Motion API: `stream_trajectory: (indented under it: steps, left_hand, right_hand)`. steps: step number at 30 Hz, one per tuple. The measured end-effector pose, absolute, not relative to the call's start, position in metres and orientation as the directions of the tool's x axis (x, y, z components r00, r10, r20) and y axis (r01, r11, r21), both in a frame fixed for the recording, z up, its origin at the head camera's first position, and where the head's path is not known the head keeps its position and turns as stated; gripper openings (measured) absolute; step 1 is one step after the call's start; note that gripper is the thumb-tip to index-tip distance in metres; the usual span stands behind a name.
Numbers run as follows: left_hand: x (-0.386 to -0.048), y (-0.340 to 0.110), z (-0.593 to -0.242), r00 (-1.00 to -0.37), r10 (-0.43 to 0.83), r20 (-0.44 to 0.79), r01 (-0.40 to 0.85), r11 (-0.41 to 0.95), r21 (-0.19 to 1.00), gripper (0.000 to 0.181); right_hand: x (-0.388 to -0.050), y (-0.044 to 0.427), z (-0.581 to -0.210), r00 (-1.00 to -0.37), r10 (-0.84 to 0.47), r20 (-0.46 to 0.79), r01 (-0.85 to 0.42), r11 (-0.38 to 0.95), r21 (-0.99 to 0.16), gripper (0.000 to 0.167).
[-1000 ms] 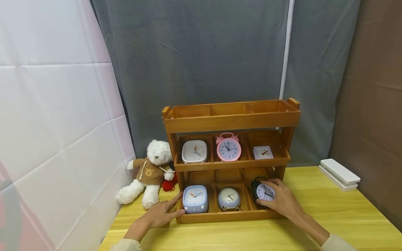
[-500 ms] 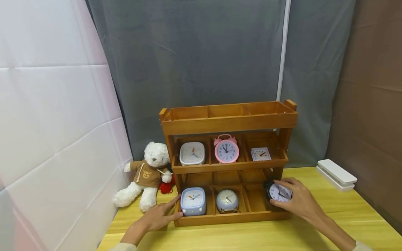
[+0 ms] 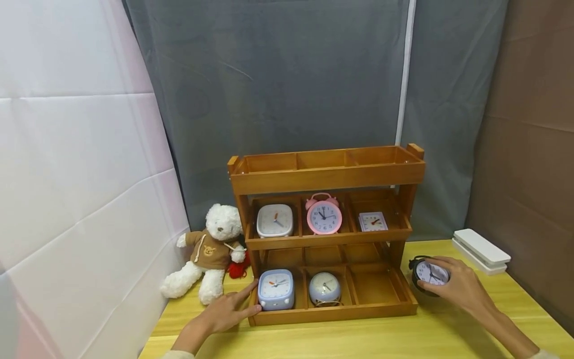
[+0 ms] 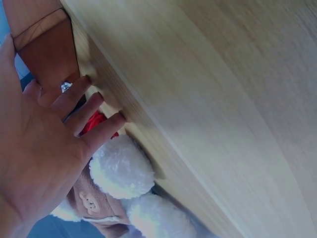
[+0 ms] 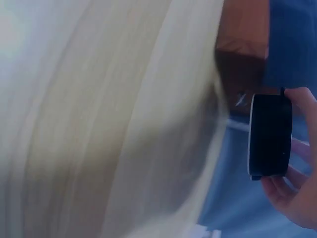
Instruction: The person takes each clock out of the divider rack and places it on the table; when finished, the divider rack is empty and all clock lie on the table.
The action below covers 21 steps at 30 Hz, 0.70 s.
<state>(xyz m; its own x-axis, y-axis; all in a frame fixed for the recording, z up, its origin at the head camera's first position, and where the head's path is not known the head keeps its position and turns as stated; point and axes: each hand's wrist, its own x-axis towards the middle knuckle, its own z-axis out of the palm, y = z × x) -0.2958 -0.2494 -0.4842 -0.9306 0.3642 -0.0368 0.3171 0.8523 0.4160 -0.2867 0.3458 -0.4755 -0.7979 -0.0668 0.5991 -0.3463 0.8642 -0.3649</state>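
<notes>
A black alarm clock (image 3: 428,273) with a white dial is gripped between the thumb and fingers of my right hand (image 3: 466,290), just right of the wooden shelf (image 3: 332,315). The right wrist view shows the clock (image 5: 271,136) side-on, held off the table. My left hand (image 3: 220,311) touches the shelf's lower left front corner, its fingers fairly straight. A blue square clock (image 3: 275,290) and a round pale-blue clock (image 3: 325,289) stand in the bottom tier. The middle tier bears a white clock (image 3: 275,220), a pink twin-bell clock (image 3: 324,217) and a small square clock (image 3: 373,221).
A white teddy bear (image 3: 214,249) in a brown hoodie sits left of the shelf, near a red item (image 3: 237,269). At the table's right lies a white flat-topped object (image 3: 482,247). A grey curtain (image 3: 287,75) hangs behind the yellow table (image 3: 358,339).
My right hand has lifted the black alarm clock out of the bottom right compartment and carried it rightward past the shelf's side. My left hand has stayed at the shelf corner.
</notes>
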Motion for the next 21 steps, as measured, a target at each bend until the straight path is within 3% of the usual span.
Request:
stream_trajectory:
  steps: [12,21]
  left_hand:
    - [-0.295,-0.249,-0.485,-0.928,0.371,-0.037,0.323,0.851,0.415,0.075]
    - [-0.293,-0.249,-0.482,-0.917,0.398,-0.019,0.363,0.852,0.378,0.095]
  right_hand:
    - [-0.339,0.36,-0.502,-0.847,-0.034,0.53,-0.299,0.856,-0.423,0.065]
    - [-0.367,0.354,-0.503,-0.883,-0.053,0.466,-0.289,0.844,-0.452,0.067]
